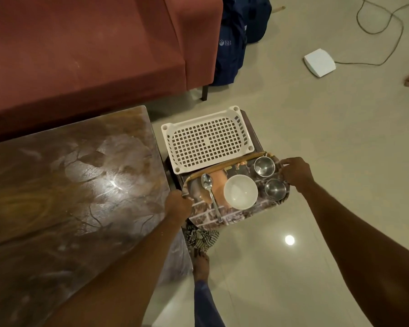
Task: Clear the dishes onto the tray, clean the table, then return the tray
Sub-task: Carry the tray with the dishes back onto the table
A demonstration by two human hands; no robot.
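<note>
A striped cloth [201, 239] hung below the near edge of the tray [246, 216], just beside the patterned worktop [69, 175]. The left hand [178, 204] gripped its left rim, fingers curled round it; the right hand [295, 172] pinched its right rim. On it lay a spoon [210, 193], a white bowl [240, 191], a near steel cup [275, 188] and a far steel cup [264, 166]. Beyond sat a white perforated basket [207, 140], apparently on a dark stand.

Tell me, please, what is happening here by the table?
A person grips the tray at both ends, left hand on its left edge and right hand on its right edge. On it lie a white bowl, a spoon and two steel cups. The tray is beside the brown table, in front of a white plastic basket. A striped cloth shows just below the tray.
</note>
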